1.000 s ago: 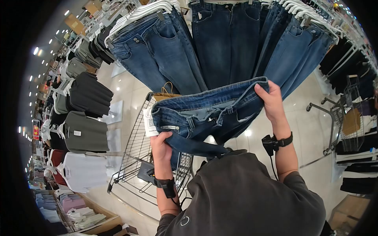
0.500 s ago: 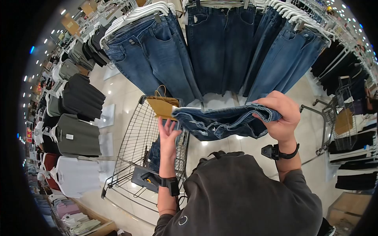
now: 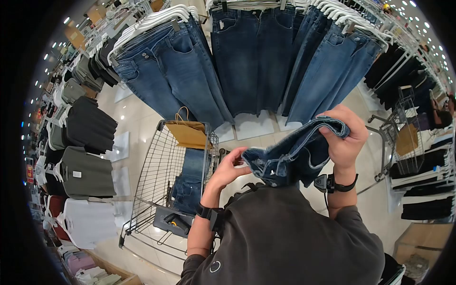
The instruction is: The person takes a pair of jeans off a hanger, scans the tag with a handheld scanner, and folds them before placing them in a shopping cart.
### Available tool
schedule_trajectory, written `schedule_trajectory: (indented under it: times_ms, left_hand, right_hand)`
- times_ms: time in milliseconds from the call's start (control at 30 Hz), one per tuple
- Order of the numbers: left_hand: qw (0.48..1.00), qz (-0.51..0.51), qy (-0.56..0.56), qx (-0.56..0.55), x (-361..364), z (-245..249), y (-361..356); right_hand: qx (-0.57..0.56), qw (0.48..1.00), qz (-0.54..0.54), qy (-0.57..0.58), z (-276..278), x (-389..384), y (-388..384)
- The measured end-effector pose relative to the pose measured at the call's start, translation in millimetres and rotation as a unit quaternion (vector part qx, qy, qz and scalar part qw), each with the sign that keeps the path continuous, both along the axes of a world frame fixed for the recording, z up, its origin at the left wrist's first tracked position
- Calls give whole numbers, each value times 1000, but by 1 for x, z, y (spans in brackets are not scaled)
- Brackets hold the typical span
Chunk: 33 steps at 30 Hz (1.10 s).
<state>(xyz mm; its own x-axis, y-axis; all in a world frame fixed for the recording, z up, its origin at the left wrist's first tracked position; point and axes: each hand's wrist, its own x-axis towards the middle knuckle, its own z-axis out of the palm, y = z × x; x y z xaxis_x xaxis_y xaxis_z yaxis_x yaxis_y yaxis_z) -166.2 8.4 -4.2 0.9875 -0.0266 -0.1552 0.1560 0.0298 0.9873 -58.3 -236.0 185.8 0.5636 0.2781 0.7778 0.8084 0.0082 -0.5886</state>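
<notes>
Blue jeans, waistband clenched in right hand, left hand parted at left end, contact unclear, wire cart left.

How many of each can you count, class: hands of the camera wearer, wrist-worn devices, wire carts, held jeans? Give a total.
Hands: 2 (left hand, right hand)
Wrist-worn devices: 2 (left one, right one)
Wire carts: 2 (near cart, far cart)
Held jeans: 1
Total: 7
</notes>
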Motion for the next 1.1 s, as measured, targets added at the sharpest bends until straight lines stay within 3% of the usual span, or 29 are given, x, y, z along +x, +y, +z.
schedule_trajectory:
  times_ms: [67,167,333,467,533,700,900,1100]
  left_hand:
    - [996,-10,31,-78,0,4,-3]
    - [993,-24,60,-97,-2,-1,5]
    - [998,-1,-2,-69,-9,13,4]
    - [992,25,-48,112,-7,6,-3]
    - [984,109,-77,121,-6,4,6]
    - [910,286,-202,223,-15,59,32]
    - [864,369,-288,188,-28,96,32]
    - [810,324,-460,166,-38,121,31]
  right_hand:
    - [10,1000,-10,15,-1,2,-5]
    - [13,999,-28,33,-3,5,-12]
    - [27,998,-34,55,-8,7,-15]
    - [7,999,-38,34,-7,6,-12]
    - [-3,998,-63,13,-7,7,-14]
    - [-2,984,-173,-38,-17,15,-39]
    - [118,963,-202,-130,-31,20,-50]
    - [179,938,-228,-190,-17,13,-55]
